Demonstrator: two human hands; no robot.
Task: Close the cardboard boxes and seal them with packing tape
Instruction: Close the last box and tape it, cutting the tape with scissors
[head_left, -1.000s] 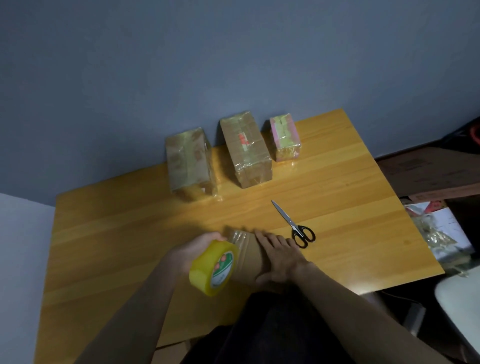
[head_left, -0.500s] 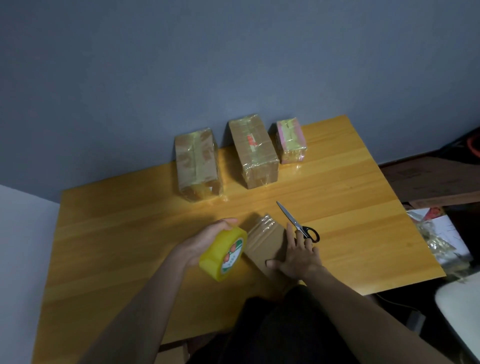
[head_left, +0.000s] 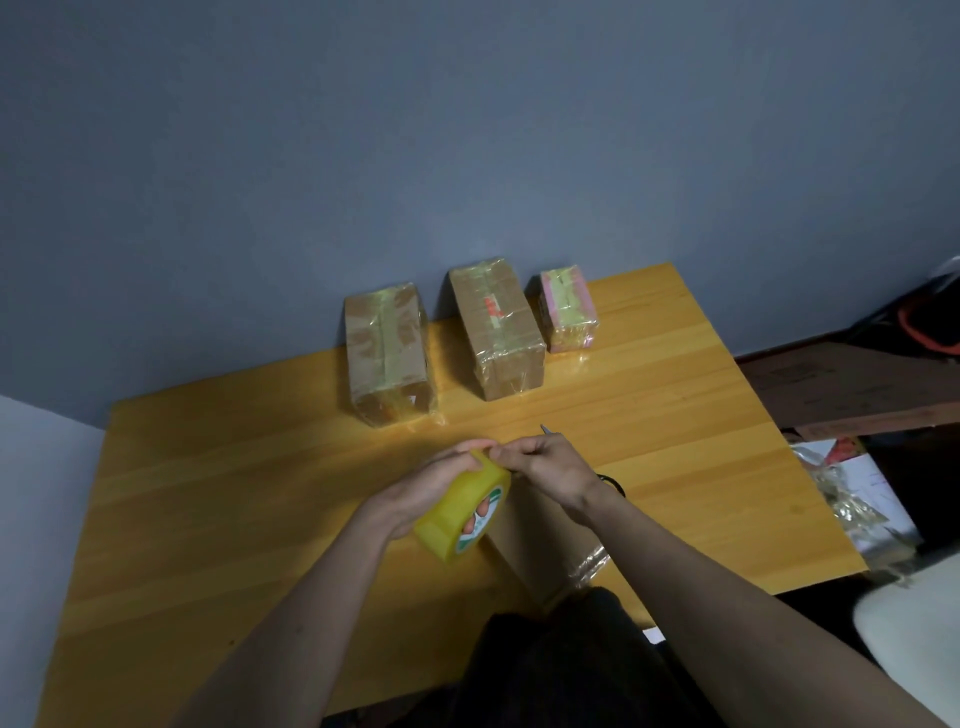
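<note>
Item, nearest: a plain cardboard box (head_left: 540, 540) lies on the table (head_left: 218, 519) at its near edge, below the wrists and partly hidden by both forearms; crinkled clear tape shows at its near right corner.

Item: roll of yellow packing tape (head_left: 462, 512), held above the table just left of the box. The left hand (head_left: 415, 493) grips it, palm wrapped round the outer band, fingers curled over its top. The printed core label faces right and toward the viewer.

Item: right hand (head_left: 550, 467), its fingers (head_left: 506, 453) bent and pinching at the top rim of the roll, touching the left fingertips. Whether a tape end is caught between them cannot be told.

Item: scissors (head_left: 608, 480), on the table directly beyond and beneath the right hand; only a blade tip and part of a black handle loop show.

Item, farther, well apart from the fingers: three boxes already wrapped in tape, in a row at the far edge against the wall (head_left: 467, 130). Left, a large brown box (head_left: 387, 353); middle, a brown box with a red mark (head_left: 496, 325); right, a small pink box (head_left: 567, 307).
</note>
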